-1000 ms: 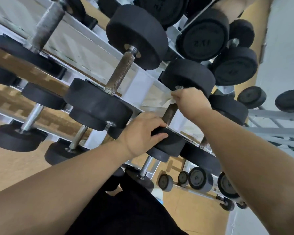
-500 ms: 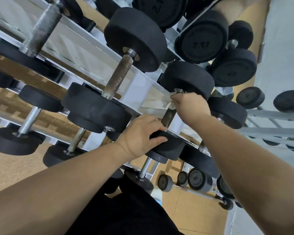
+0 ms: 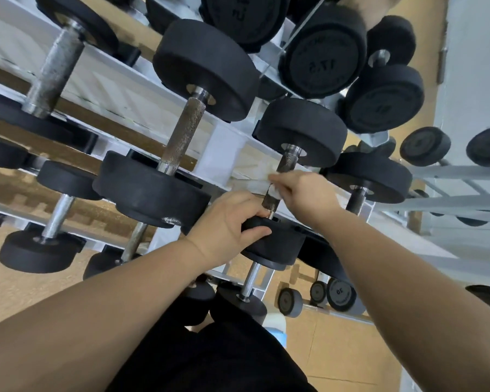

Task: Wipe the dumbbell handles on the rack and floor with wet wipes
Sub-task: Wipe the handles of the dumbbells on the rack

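Note:
A black dumbbell lies on the white rack, its knurled metal handle running down to a near weight head. My left hand grips the rim of that near head. My right hand holds a white wet wipe wrapped round the lower part of the handle. The upper part of the handle shows bare below the far head.
Another dumbbell with a rusty knurled handle lies to the left, and one with a thick grey handle further left. Lower shelves hold chrome-handled dumbbells. Small dumbbells sit near the tan floor. A second rack stands at the right.
My right hand has slid the wipe down the handle from just under the far head toward the near head. My left hand has kept its grip on the near head.

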Demonstrator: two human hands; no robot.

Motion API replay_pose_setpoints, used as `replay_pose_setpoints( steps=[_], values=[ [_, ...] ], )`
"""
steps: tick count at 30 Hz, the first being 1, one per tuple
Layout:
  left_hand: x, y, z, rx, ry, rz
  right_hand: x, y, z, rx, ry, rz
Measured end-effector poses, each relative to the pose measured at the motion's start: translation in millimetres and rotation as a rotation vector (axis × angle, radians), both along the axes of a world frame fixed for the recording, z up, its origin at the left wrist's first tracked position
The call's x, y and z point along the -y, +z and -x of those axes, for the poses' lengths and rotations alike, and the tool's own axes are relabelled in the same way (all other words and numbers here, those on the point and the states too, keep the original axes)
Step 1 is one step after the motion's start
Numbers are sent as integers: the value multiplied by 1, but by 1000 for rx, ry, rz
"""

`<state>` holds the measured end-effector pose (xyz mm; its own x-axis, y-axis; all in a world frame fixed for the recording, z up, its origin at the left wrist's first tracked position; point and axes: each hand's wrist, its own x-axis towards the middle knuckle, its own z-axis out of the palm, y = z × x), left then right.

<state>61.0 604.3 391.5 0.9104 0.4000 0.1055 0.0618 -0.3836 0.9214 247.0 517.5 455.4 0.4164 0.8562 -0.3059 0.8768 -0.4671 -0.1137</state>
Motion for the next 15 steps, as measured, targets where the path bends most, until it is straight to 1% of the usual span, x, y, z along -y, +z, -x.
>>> replay_pose_setpoints(
  steps=[2, 3, 4, 6, 8, 9, 11, 12, 13, 15],
  values=[
    [-1, 4, 0, -28, -20, -11, 17, -3, 7, -107, 76, -4],
    [-1, 5, -1, -52, -31, -14, 20, -3, 6, -127, 96, 8],
    [-2, 7, -1, -70, -37, -13, 18, -4, 2, -116, 114, 16],
    [0, 12, -2, -90, -23, 13, 6, -8, -12, -17, 106, 15],
    [1, 19, -8, -145, 18, 58, -6, -10, -26, 88, 6, -58],
    [2, 22, -13, -187, 44, 66, -9, -10, -30, 93, -53, -131],
    [5, 29, -23, -278, 97, 43, -4, -14, -26, 11, -121, -250],
    [6, 32, -27, -316, 122, 30, 3, -17, -19, -71, -141, -294],
    [8, 34, -32, -347, 149, 32, 10, -18, -11, -176, -181, -315],
    [13, 39, -40, -390, 243, 103, 27, -18, 1, -373, -344, -298]
  ],
)
